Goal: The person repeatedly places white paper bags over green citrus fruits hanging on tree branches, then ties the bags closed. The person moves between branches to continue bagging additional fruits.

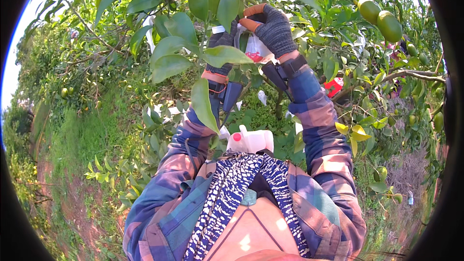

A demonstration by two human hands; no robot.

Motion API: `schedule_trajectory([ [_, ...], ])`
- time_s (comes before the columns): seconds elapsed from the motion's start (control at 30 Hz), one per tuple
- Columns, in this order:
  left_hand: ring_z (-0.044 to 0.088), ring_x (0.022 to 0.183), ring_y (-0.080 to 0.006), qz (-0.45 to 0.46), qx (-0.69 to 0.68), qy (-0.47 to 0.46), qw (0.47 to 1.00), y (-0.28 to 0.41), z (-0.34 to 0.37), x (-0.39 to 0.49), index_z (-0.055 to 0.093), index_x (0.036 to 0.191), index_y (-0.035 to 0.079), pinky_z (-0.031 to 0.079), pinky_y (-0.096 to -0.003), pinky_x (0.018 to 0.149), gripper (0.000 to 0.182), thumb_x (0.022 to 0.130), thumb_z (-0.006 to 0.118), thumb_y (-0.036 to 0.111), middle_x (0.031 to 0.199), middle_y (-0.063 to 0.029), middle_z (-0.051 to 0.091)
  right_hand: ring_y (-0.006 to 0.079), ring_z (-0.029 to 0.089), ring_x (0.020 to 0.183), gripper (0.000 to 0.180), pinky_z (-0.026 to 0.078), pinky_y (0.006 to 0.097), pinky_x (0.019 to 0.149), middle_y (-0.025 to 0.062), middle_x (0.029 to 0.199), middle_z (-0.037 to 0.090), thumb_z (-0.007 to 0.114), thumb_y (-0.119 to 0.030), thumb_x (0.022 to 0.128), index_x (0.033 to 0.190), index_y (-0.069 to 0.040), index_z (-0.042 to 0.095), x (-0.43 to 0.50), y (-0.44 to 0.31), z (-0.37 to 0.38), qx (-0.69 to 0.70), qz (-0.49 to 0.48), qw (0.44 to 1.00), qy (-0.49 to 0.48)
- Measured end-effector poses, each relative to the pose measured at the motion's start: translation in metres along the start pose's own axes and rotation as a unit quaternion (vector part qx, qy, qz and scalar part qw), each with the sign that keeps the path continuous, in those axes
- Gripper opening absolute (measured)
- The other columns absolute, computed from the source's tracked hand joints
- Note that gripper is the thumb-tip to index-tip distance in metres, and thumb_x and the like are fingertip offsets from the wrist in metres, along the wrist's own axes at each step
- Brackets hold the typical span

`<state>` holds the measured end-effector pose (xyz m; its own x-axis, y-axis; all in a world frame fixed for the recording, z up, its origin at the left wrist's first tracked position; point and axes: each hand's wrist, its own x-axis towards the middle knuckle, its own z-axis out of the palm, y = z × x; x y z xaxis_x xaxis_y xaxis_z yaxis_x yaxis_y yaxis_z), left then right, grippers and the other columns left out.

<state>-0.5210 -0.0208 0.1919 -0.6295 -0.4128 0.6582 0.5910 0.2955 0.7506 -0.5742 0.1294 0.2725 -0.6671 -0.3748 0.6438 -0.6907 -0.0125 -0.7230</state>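
Note:
Both my hands are raised among citrus leaves, in dark grey knitted gloves. My right hand [272, 31] has its orange-tipped thumb and forefinger curled inward; what lies between them is not clear. Close beside it is my left hand [222, 45], whose fingers are mostly hidden by leaves. Between and just below the hands hangs a white bag [259, 47] with red print, partly covered by my right hand. A small white strip [218, 29] shows by my left hand. Large green leaves [174, 52] hang in front of my left hand and forearm.
Green citrus fruits [389, 25] hang at upper right, above a bare branch [409, 73]. A red object [333, 86] is behind my right forearm. Against my chest is a white plastic container [253, 141] with a red spot. White bags [262, 98] hang lower among the foliage.

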Motion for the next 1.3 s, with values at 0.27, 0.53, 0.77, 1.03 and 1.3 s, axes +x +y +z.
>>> schedule_trajectory([
  [0.27, 0.062, 0.097, -0.0354, 0.172, 0.271, -0.073, 0.944, 0.015, -0.006, 0.005, 0.057, 0.124, 0.007, 0.049, -0.0422, 0.083, 0.038, 0.086, 0.058, 0.007, 0.109, -0.0229, 0.062, 0.0136, 0.066, 0.077, 0.024, 0.053, 0.028, 0.073, 0.0096, 0.085, 0.07, 0.076, -0.017, 0.078, 0.096, -0.003, 0.068, -0.015, 0.015, 0.004, -0.086, -0.013, 0.996, 0.031],
  [0.53, 0.06, 0.098, -0.0389, 0.192, 0.271, -0.089, 0.939, 0.019, -0.013, 0.003, 0.059, 0.12, 0.008, 0.048, -0.0442, 0.084, 0.037, 0.084, 0.06, 0.01, 0.109, -0.0207, 0.063, 0.0196, 0.068, 0.08, 0.032, 0.053, 0.0313, 0.075, 0.0104, 0.084, 0.07, 0.082, -0.029, 0.07, 0.09, -0.006, 0.071, -0.015, 0.015, 0.009, -0.01, 0.049, 0.999, 0.015],
  [0.77, 0.06, 0.097, -0.0388, 0.12, 0.178, -0.098, 0.972, 0.021, -0.019, 0.012, 0.059, 0.12, 0.008, 0.048, -0.0441, 0.083, 0.035, 0.084, 0.06, 0.011, 0.108, -0.0205, 0.064, 0.0156, 0.066, 0.082, 0.03, 0.052, 0.0299, 0.073, 0.0079, 0.091, 0.07, 0.074, -0.033, 0.079, 0.096, -0.008, 0.071, -0.031, 0.013, 0.01, 0.256, 0.153, 0.954, 0.032],
  [1.03, 0.061, 0.096, -0.0386, 0.033, 0.102, -0.1, 0.989, 0.028, -0.002, 0.027, 0.06, 0.119, 0.007, 0.048, -0.0441, 0.082, 0.034, 0.085, 0.059, 0.011, 0.107, -0.0203, 0.064, 0.013, 0.064, 0.087, 0.032, 0.052, 0.0258, 0.076, 0.0079, 0.101, 0.068, 0.067, -0.019, 0.088, 0.114, -0.002, 0.063, -0.01, 0.036, -0.001, 0.347, 0.242, 0.904, -0.066],
  [1.3, 0.061, 0.095, -0.0384, 0.03, 0.113, -0.09, 0.989, 0.018, 0.006, 0.031, 0.061, 0.118, 0.007, 0.049, -0.044, 0.082, 0.033, 0.086, 0.059, 0.012, 0.106, -0.0202, 0.065, 0.0119, 0.064, 0.071, 0.027, 0.052, 0.0279, 0.065, 0.0058, 0.08, 0.07, 0.075, -0.027, 0.082, 0.09, -0.002, 0.071, -0.017, 0.041, -0.028, 0.163, 0.109, 0.98, -0.019],
])
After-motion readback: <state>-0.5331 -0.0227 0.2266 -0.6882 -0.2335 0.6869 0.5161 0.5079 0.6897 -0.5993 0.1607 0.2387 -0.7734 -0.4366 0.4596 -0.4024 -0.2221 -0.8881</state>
